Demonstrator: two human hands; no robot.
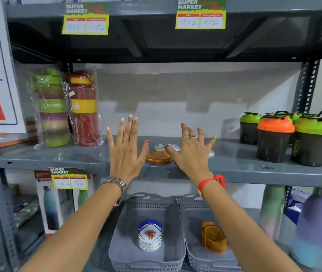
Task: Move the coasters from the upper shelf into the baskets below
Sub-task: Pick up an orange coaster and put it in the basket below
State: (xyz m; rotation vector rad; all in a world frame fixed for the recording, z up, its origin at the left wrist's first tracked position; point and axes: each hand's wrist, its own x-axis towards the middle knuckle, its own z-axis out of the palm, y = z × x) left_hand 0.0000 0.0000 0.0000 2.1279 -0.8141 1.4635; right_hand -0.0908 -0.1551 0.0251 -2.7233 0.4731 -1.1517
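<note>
On the grey upper shelf (58, 158) lie a brown wooden coaster (157, 157) and a white round coaster (161, 147) behind it; a further white coaster (211, 153) peeks out right of my right hand. My left hand (125, 152) is raised flat with fingers spread, just left of the brown coaster, holding nothing. My right hand (190, 154) hovers open over the coasters, thumb on the white one. Below, the left grey basket (128, 232) holds a stack of white patterned coasters (150, 235). The right grey basket (193, 248) holds a stack of brown coasters (213, 237).
Wrapped bottles (67, 108) stand at the shelf's left, shaker cups (289, 134) with green and orange lids at its right. Boxed bottles (52, 205) and loose bottles (311, 228) flank the baskets on the lower shelf. Price tags (85, 18) hang from the shelf edges.
</note>
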